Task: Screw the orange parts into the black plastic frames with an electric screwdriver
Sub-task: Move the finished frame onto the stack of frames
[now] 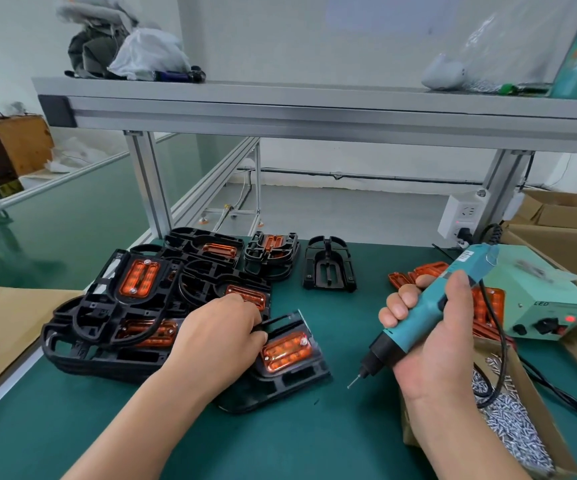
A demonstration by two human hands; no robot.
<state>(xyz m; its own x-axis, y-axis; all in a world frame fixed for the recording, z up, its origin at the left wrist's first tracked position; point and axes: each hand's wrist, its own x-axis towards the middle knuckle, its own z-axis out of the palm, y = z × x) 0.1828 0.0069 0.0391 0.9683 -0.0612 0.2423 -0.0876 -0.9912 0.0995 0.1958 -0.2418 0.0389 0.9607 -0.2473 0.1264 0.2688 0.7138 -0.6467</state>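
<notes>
Landmark: the near frame (290, 386), the black plastic one lying closest to us on the green mat (314, 438).

- An orange part (285, 349) is seated in the near frame. One screw head shows at its far right corner. We cannot tell whether the opposite end has one, because the hand covers it.
- Left hand (221, 327) is on the near frame's left side. The fingers are bent over its far edge and the thumb is pressed just beside the orange part, so we read it as a grip.
- Right hand (429, 337) is to the right of the near frame, with fingers and thumb wrapped tight round the screwdriver (422, 313). The bit points down-left, clear of the frame and not touching it. We cannot tell if a screw rides on the tip.
- Left of the near frame and touching it is a pile of frames (107, 306). One empty frame (328, 268) sits beyond it. Loose orange parts (415, 273) lie beyond the right hand.
- Right of the near frame is a box of screws (508, 431), with the cord (494, 327) hanging across it.

Risks, as we judge them:
- The near frame seems to rest partly against the pile. It may rock under the bit, and the screw could then go in crooked.
- A slipped bit would score the orange part or catch the thumb beside it.
- The cord could drag through the screws and tug the tool off line.
</notes>
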